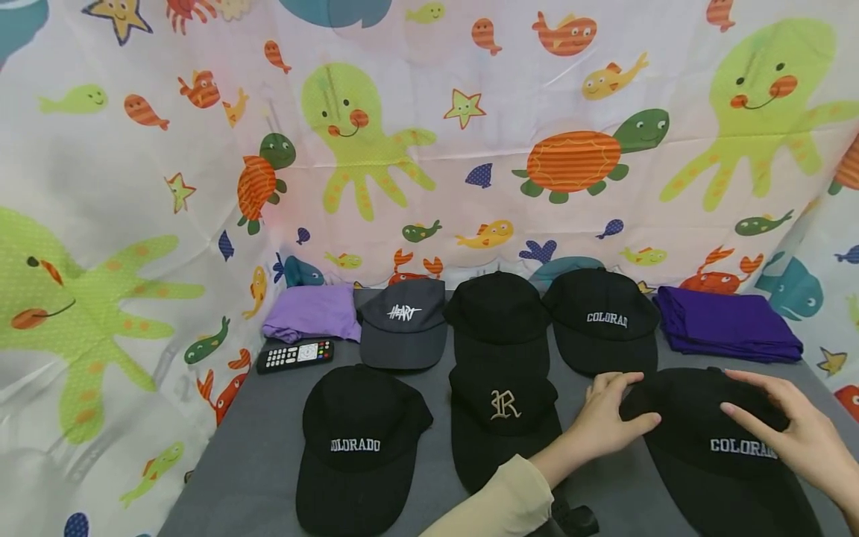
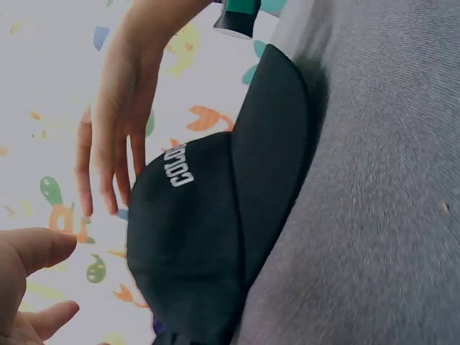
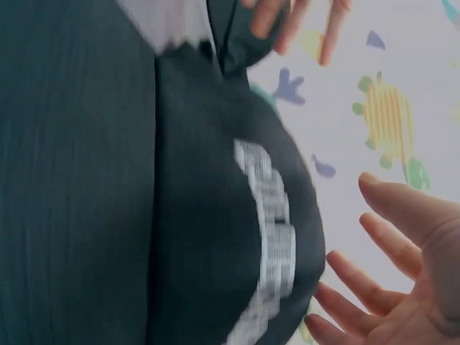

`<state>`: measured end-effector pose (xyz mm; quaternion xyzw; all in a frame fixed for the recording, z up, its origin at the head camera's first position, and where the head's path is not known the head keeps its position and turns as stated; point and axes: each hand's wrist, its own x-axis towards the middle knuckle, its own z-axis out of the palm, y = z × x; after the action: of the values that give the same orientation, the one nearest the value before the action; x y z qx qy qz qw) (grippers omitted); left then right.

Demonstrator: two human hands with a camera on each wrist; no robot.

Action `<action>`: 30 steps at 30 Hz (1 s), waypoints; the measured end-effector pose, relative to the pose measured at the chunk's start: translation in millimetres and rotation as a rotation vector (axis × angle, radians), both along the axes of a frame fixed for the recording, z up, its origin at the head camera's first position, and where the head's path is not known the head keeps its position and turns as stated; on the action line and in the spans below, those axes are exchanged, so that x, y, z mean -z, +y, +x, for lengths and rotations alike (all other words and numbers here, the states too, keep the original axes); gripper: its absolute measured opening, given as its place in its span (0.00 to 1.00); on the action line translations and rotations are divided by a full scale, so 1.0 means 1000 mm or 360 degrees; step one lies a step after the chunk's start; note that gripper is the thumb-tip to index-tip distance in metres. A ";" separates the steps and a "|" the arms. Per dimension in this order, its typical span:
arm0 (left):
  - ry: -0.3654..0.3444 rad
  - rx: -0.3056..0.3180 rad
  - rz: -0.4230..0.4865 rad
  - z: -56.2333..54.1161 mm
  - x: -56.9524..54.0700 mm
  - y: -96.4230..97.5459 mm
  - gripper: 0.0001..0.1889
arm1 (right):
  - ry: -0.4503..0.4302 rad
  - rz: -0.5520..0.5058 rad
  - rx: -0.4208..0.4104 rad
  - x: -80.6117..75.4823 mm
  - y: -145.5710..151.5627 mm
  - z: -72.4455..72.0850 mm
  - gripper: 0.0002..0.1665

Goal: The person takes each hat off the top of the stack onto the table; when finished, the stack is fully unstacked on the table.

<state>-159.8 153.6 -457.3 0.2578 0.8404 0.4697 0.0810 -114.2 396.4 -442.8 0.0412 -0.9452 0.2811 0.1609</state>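
Observation:
A black baseball cap (image 1: 714,466) with white COLORADO lettering lies at the front right, brim toward me. My left hand (image 1: 604,421) is at the left side of its crown, thumb and fingers spread apart. On the other side, my right hand (image 1: 798,425) hovers over the crown with fingers extended, its thumb overlapping the cap near the lettering. In the left wrist view the cap (image 2: 190,237) stands between both hands, and the left fingers are apart from it. The right wrist view has the right fingertips (image 3: 334,291) right at the crown's edge.
Left of these, a COLORADO cap (image 1: 356,477) and an R cap (image 1: 499,425) lie in front. Behind are a grey cap (image 1: 403,328), a plain black cap (image 1: 496,313) and another COLORADO cap (image 1: 600,321). Folded purple cloths (image 1: 728,324) and a remote (image 1: 295,356) sit on the grey table (image 1: 235,447).

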 end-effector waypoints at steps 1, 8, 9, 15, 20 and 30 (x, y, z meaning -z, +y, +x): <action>0.0027 0.0010 -0.0003 0.001 -0.002 -0.003 0.28 | 0.0013 -0.0009 -0.0011 -0.002 -0.006 -0.001 0.31; 0.0204 0.0067 -0.0019 0.010 -0.009 -0.029 0.28 | 0.0230 -0.0083 -0.0101 -0.008 -0.047 -0.005 0.26; 0.0225 0.0072 -0.0014 0.010 -0.010 -0.033 0.28 | 0.0255 -0.0103 -0.0129 -0.009 -0.053 -0.006 0.26; 0.0374 0.0059 0.0030 0.012 -0.013 -0.060 0.27 | 0.0236 -0.0188 -0.0270 -0.010 -0.086 -0.015 0.27; 0.0544 0.0036 0.0081 0.012 -0.013 -0.083 0.25 | 0.0196 -0.0237 -0.0361 -0.002 -0.108 -0.023 0.27; 0.0783 -0.0137 0.0105 0.003 -0.006 -0.133 0.23 | 0.0115 -0.0348 -0.0488 0.018 -0.143 -0.033 0.27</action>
<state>-157.0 20.5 -451.4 0.3310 0.8293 0.4230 -0.1544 -146.9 253.4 -460.5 0.1770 -0.8853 0.4017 0.1536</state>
